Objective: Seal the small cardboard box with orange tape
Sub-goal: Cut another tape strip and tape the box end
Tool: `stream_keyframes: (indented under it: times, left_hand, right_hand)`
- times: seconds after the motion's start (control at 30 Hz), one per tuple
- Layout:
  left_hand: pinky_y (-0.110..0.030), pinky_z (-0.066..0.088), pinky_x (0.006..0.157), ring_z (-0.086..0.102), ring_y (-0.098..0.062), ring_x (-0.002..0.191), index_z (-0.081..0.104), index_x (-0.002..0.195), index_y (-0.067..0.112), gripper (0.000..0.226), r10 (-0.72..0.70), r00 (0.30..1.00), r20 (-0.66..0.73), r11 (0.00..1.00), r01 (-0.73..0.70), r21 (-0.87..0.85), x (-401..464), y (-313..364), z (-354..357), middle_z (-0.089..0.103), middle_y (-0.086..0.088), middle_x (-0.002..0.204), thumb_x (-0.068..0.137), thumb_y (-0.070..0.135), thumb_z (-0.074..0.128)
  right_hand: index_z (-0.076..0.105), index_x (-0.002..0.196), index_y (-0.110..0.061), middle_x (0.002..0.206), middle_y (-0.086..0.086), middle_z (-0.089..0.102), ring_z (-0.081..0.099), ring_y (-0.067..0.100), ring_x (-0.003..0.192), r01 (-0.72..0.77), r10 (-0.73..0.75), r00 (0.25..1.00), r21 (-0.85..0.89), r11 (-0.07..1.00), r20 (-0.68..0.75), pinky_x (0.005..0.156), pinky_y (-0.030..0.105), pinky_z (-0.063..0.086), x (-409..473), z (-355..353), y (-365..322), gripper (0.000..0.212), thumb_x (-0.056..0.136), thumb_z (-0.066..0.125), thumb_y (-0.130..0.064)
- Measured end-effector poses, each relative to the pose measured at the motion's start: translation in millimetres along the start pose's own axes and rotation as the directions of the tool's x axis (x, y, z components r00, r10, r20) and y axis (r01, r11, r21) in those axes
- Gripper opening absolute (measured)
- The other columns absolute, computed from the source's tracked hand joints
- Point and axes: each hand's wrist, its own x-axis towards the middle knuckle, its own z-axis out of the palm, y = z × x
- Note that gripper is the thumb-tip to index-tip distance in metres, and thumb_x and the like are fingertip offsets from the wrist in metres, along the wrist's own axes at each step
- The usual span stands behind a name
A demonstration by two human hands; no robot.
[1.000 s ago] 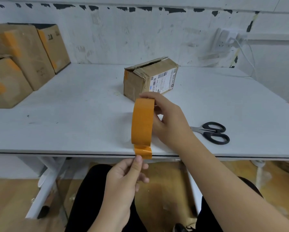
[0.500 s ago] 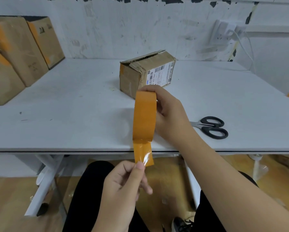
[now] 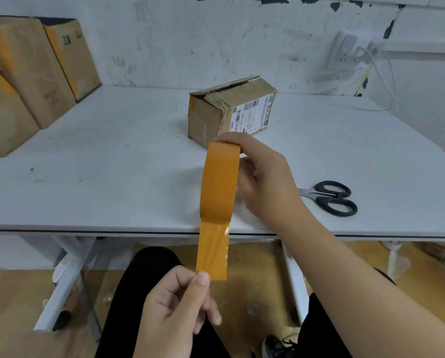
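Observation:
A small cardboard box with a white shipping label stands on the white table, its top flaps slightly ajar. In front of it my right hand grips an orange tape roll edge-on above the table's front edge. A strip of tape hangs down from the roll. My left hand pinches the strip's free end between thumb and fingers, below table height.
Black-handled scissors lie on the table right of my right hand. Three larger cardboard boxes with orange tape stand stacked at the far left. A wall socket with a white cable is at the back right.
My left hand has pulled the tape end downward, so the free strip is longer. The roll stays in my right hand at about the same place.

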Motion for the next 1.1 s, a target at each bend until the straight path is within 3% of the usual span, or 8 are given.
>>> stream_keyframes:
  times: [0.1, 0.23, 0.37, 0.53, 0.7, 0.77, 0.87, 1.1]
  left_hand:
    - [-0.018, 0.03, 0.036, 0.037, -0.016, 0.035, 0.054, 0.047, 0.02, 0.039, 0.002, 1.0, 0.0, 1.0, -0.002, 0.01, -8.4, -3.9, 0.1, 0.054, -0.02, 0.043, 0.059, 0.054, 0.068]
    - [-0.02, 0.034, 0.04, 0.041, -0.018, 0.038, 0.057, 0.053, 0.015, 0.04, 0.005, 1.0, -0.004, 1.0, -0.005, -0.002, -2.4, -10.4, -1.1, 0.057, -0.022, 0.048, 0.062, 0.053, 0.067]
    - [-0.019, 0.036, 0.041, 0.05, -0.018, 0.042, 0.06, 0.056, 0.016, 0.053, 0.005, 1.0, 0.008, 0.999, -0.005, -0.053, 9.4, -17.7, -0.4, 0.057, -0.017, 0.05, 0.057, 0.067, 0.074]
    - [-0.019, 0.036, 0.042, 0.04, -0.015, 0.041, 0.055, 0.056, 0.017, 0.06, 0.004, 0.999, -0.04, 1.0, -0.004, -0.007, 10.2, -24.3, 0.0, 0.058, -0.014, 0.048, 0.054, 0.075, 0.073]
    - [-0.018, 0.035, 0.041, 0.039, -0.012, 0.04, 0.055, 0.056, 0.02, 0.055, -0.013, 0.997, -0.082, 0.999, 0.009, -0.041, 11.8, -26.3, -1.0, 0.056, -0.012, 0.048, 0.053, 0.071, 0.075]
    - [-0.018, 0.035, 0.041, 0.039, -0.011, 0.039, 0.055, 0.055, 0.02, 0.048, -0.015, 0.997, -0.08, 0.999, 0.012, -0.046, 11.8, -27.4, -0.3, 0.056, -0.012, 0.048, 0.06, 0.064, 0.074]
    - [-0.018, 0.036, 0.042, 0.039, -0.012, 0.04, 0.055, 0.057, 0.018, 0.043, -0.02, 0.996, -0.083, 0.998, 0.016, -0.053, 13.3, -32.3, 0.8, 0.056, -0.011, 0.049, 0.075, 0.054, 0.069]
    - [-0.014, 0.043, 0.053, 0.048, -0.006, 0.046, 0.06, 0.063, 0.021, 0.03, 0.044, 0.997, -0.067, 0.997, -0.04, 0.063, 45.9, -40.5, 3.2, 0.057, -0.003, 0.051, 0.08, 0.045, 0.061]
  right_hand:
    - [0.063, 0.114, -0.022, 0.098, -0.006, 0.066, 0.06, 0.007, 0.08, -0.038, 0.039, 0.997, 0.032, 0.999, -0.06, 0.075, 0.016, 0.045, 1.3, -0.6, 1.3, 0.044, 0.085, 0.046, 0.006]
    - [0.064, 0.115, -0.023, 0.104, -0.005, 0.066, 0.064, 0.01, 0.085, -0.069, 0.074, 0.996, 0.101, 0.992, -0.04, 0.074, 0.016, 0.048, 2.2, -0.6, 1.2, 0.04, 0.089, 0.05, 0.004]
    - [0.063, 0.118, -0.025, 0.107, -0.007, 0.066, 0.063, 0.008, 0.089, -0.106, 0.11, 0.994, 0.131, 0.986, -0.023, 0.076, 0.014, 0.048, 3.9, -0.8, 1.0, 0.036, 0.092, 0.052, -0.003]
    - [0.063, 0.112, -0.026, 0.101, -0.016, 0.063, 0.061, 0.0, 0.083, -0.04, 0.04, 0.999, 0.092, 0.995, 0.009, 0.072, 0.008, 0.043, 11.3, -3.4, -1.4, 0.04, 0.089, 0.049, 0.003]
    - [0.062, 0.114, -0.016, 0.103, -0.003, 0.066, 0.056, -0.002, 0.074, 0.043, -0.048, 0.996, 0.072, 0.996, 0.078, 0.067, 0.011, 0.038, 23.2, 3.1, -1.9, 0.042, 0.085, 0.045, 0.008]
    - [0.061, 0.114, -0.014, 0.095, -0.008, 0.064, 0.053, -0.004, 0.066, 0.093, -0.099, 0.991, 0.07, 0.993, 0.09, 0.064, 0.008, 0.037, 25.9, 7.8, -3.0, 0.041, 0.083, 0.048, 0.01]
    - [0.061, 0.113, -0.01, 0.09, -0.024, 0.053, 0.054, -0.009, 0.072, 0.175, -0.176, 0.981, 0.023, 0.984, 0.076, 0.065, 0.004, 0.035, 27.3, 12.7, -2.2, 0.038, 0.084, 0.05, 0.012]
    - [0.059, 0.117, -0.011, 0.098, -0.018, 0.054, 0.05, -0.008, 0.084, 0.189, -0.19, 0.979, 0.017, 0.982, 0.071, 0.075, 0.009, 0.035, 25.3, 18.0, 2.1, 0.037, 0.086, 0.051, 0.008]
